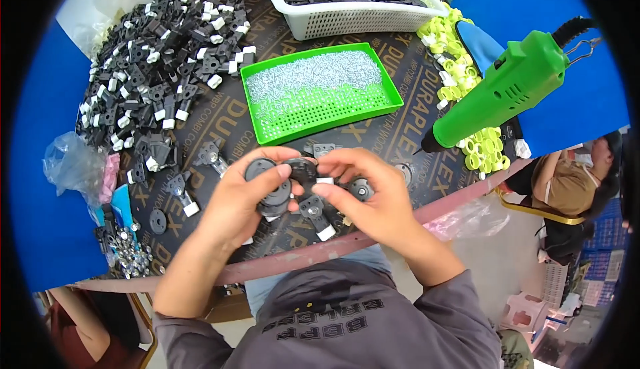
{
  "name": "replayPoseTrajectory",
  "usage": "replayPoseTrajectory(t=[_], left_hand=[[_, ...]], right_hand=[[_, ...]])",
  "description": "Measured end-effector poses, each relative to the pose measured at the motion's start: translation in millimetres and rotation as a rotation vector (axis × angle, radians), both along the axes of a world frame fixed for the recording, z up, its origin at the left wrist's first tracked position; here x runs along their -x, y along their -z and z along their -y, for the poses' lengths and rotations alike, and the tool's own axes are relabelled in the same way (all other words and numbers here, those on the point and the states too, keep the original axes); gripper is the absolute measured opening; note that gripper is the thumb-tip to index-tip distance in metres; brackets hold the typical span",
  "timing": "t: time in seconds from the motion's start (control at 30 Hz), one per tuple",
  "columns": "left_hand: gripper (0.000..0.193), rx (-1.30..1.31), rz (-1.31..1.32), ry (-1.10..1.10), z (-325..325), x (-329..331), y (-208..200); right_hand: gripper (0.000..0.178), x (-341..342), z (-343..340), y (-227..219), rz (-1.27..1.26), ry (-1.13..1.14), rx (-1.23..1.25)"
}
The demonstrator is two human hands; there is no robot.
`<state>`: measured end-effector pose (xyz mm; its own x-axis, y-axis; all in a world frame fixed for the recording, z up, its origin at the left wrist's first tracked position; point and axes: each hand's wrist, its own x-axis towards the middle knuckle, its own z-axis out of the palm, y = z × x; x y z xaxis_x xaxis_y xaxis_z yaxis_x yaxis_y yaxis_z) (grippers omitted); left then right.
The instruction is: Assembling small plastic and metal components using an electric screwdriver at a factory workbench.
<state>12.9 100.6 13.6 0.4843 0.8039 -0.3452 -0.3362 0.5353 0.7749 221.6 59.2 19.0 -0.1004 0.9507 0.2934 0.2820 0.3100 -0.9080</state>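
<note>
Wheels (275,200) fill the grip of my left hand (233,196), above the table (383,141), while my right hand (385,202) pinches a black part (303,172) beside them. A bracket (312,210) lies beneath; beyond are a green tray (333,122) of screws (313,76), a bracket heap (153,62) at left, yellow rings (483,152) and a driver (503,92) at right.

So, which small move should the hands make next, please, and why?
Perhaps steady the dark discs in the left hand and align the dark round part beside them: it sits between the two hands, with the right hand at its edge, apparently not flush with the discs.
</note>
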Motion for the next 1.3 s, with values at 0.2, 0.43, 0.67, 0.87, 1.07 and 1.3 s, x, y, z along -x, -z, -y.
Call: replayPoseTrajectory(t=[0.2, 0.43, 0.67, 0.87, 1.07, 1.3], left_hand=[[0.022, 0.021, 0.059, -0.017, 5.0, 8.1, -2.0], [0.019, -0.938, -0.621, -0.008, 25.5, 9.5, 7.9], [0.037, -0.726, -0.334, -0.113, 21.9, 9.3, -4.8], [0.02, -0.028, 0.046, -0.223, 0.8, 28.6, -4.4], [0.033, 0.18, 0.101, -0.213, 1.2, 28.0, -8.0], [0.033, 0.137, 0.154, -0.159, 0.9, 33.4, -4.8]], right_hand=[[0.029, 15.5, -11.7, 13.3, -0.127, -0.061, 0.171], [0.017, 18.5, -16.7, 4.8, -0.544, -0.215, 0.461], [0.019, 8.0, -35.9, 7.3, -0.27, 0.14, 0.195], [0.012, -10.6, -48.7, 15.4, 0.077, 0.079, 0.209], [0.012, -4.6, -49.3, 29.5, 0.333, 0.196, 0.055], [0.022, -6.4, -47.4, 32.2, 0.49, 0.249, -0.128]])
